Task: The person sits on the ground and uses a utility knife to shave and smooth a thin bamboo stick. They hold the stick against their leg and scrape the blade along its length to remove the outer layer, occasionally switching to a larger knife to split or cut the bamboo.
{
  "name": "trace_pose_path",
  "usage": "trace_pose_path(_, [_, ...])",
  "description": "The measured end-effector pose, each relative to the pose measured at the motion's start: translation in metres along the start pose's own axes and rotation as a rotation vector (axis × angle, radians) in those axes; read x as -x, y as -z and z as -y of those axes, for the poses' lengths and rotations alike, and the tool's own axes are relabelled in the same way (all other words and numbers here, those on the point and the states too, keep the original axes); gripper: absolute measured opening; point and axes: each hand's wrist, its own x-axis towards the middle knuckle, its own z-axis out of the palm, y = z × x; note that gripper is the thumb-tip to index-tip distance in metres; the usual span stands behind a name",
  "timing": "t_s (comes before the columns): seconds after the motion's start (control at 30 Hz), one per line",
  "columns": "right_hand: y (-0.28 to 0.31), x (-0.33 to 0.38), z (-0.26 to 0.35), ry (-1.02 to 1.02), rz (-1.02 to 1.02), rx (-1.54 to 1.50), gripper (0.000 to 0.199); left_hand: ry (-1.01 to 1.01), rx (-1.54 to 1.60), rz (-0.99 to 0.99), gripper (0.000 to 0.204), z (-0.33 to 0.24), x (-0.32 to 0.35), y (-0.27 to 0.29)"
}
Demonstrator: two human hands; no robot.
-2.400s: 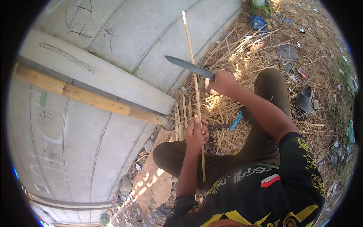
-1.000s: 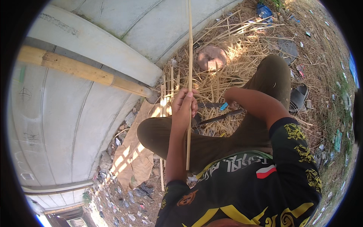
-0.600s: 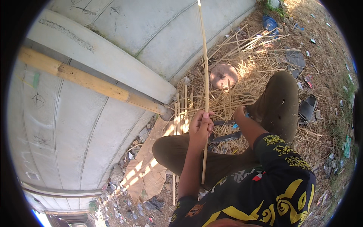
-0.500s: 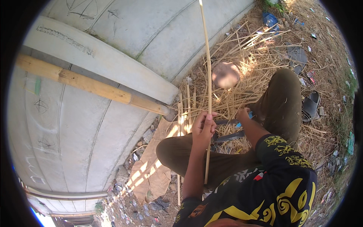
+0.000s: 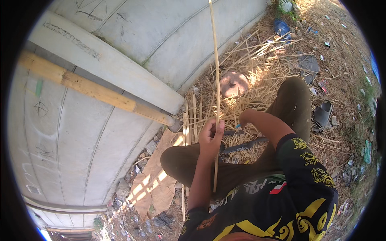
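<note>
Far left of both hands stands a grey concrete wall point(image 5: 84, 140); a bamboo pole point(image 5: 96, 92) extends along it, its cut end pointing toward the left hand. A brown sheet point(image 5: 155, 188) lies on the ground to the left of the left forearm, with bands of sunlight across it. Loose pale strips point(image 5: 195, 116) lie just left of the left hand. The left hand point(image 5: 212, 131) grips a long, slender strip point(image 5: 217, 80), fingers curled around it and thumb pressed along it; the strip extends away from the body beyond the hand, and its near end reaches the lap. Beyond the hands, on scattered straw, sits a rounded reddish-brown block point(image 5: 234, 84). A dark blade point(image 5: 245, 145) lies on the body side of the hands, between the legs. The right hand point(image 5: 247, 115) is apart from the held strip, fingers bent downward beside a small blue object point(image 5: 238, 126); whether it grips this object cannot be determined. Farther right, past the right knee point(image 5: 295, 92), lies a dark sandal point(image 5: 322, 115).
</note>
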Motion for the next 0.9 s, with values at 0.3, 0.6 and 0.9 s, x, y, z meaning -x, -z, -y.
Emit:
trace_pose_path(0.3, [0.153, 0.204, -0.026, 0.548, -0.443, -2.004, 0.035, -0.080, -0.144, 0.023, 0.016, 0.009, 0.009, -0.001])
trace_pose_path(0.6, [0.119, 0.238, -0.035, 0.626, -0.705, -1.859, 0.034, 0.051, -0.079, 0.261, 0.012, 0.025, -0.002, -0.017])
trace_pose_path(0.9, [0.098, 0.195, 0.006, 0.481, -0.768, -1.129, 0.059, 0.153, 0.173, 0.132, 0.030, 0.013, -0.041, -0.039])
